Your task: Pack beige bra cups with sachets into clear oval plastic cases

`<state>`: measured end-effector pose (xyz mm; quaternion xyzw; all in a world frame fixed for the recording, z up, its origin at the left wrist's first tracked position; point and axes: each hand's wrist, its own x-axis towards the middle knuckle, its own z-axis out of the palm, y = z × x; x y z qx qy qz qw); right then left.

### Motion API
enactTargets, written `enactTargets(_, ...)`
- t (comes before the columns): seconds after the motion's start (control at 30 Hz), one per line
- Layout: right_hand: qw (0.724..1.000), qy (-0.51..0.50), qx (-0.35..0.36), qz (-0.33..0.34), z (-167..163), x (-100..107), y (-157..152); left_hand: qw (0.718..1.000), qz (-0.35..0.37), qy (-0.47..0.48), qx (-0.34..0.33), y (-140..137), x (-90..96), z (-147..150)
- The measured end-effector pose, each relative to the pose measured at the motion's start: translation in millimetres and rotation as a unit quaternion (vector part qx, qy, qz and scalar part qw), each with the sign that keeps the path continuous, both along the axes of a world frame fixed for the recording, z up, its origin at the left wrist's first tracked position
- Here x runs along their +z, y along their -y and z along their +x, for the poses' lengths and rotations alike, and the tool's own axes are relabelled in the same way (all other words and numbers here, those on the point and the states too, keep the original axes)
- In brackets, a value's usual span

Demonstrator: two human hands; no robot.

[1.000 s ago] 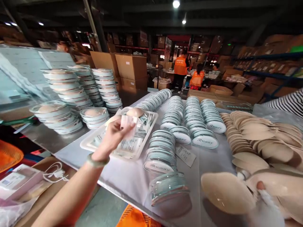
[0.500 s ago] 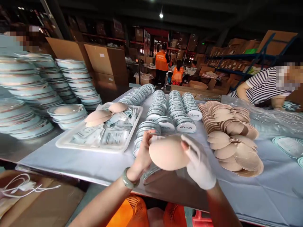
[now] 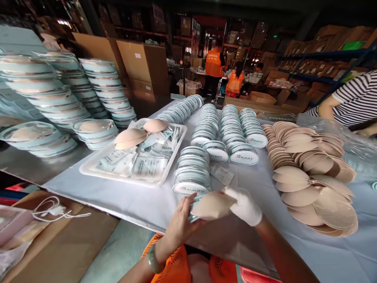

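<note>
My left hand (image 3: pixel 182 222), bare with a green bangle at the wrist, closes around the edge of a clear, teal-rimmed case (image 3: pixel 194 203) near the table's front. A beige bra cup (image 3: pixel 214 206) lies over this case and hides most of it. The cup's right end is pinched by my right hand (image 3: pixel 246 207), which wears a white glove. Just beyond my hands stands a row of closed round cases (image 3: pixel 191 173) with white printed faces. A small printed packet (image 3: pixel 222 174) rests on the table beside that row.
A white tray (image 3: pixel 84 171) at left holds packets and two beige cups. To the right lie overlapping beige cups (image 3: pixel 332 204). Tall stacks of teal cases (image 3: pixel 103 86) rise at far left. More cases (image 3: pixel 228 125) stand in rows behind. A person in stripes (image 3: pixel 359 96) is at right.
Both hands have come lower and nearer the table with the cup, which is now tilted flatter over the case. The view has shifted, and a packet shows behind my right hand.
</note>
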<state>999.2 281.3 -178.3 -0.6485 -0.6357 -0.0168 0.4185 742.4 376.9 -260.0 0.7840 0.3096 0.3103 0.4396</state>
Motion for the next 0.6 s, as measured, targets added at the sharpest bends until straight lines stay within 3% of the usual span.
enactTargets(0.07,0.979,0.133,0.087,-0.129,5,3,-1,1.000,-0.012,0.022,-0.011,-3,-18.3,4)
enactTargets(0.13,0.949,0.207,0.123,-0.203,3,4,0,0.999,-0.017,0.026,-0.037,-5,-21.5,5)
enactTargets(0.23,0.936,0.230,0.118,-0.237,-12,-6,-2,0.998,-0.015,0.002,-0.069,-7,-13.0,1)
enactTargets(0.37,0.926,0.240,0.120,-0.267,-33,-17,-12,0.999,0.013,-0.018,-0.037,-9,-8.0,-7)
enactTargets(0.5,0.919,0.237,0.118,-0.291,-30,-16,-8,0.997,0.063,-0.013,-0.040,-9,-17.8,-6)
enactTargets(0.6,0.924,0.212,0.095,-0.305,-16,-14,1,0.997,0.055,-0.028,-0.040,-8,-29.4,-1)
